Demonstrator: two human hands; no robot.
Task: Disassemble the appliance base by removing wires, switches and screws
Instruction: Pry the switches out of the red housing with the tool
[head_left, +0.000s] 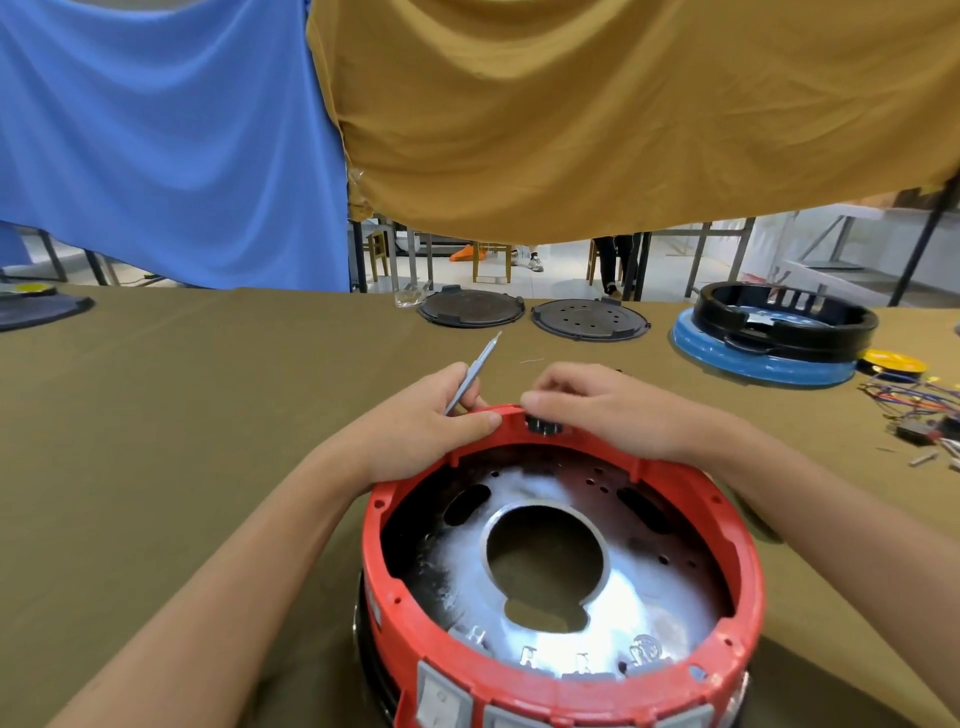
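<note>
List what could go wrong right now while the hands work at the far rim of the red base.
1. The left hand holds a thin metal tool while also bracing the red base; the tool may slip or jab.
2. The right hand works at the small black part on the rim; forcing it might crack the plastic.

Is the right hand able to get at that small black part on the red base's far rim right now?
Probably yes: the right hand already rests over the far rim, its fingers at the small black part. The left hand, holding the grey tool, is beside it, not blocking.
</note>
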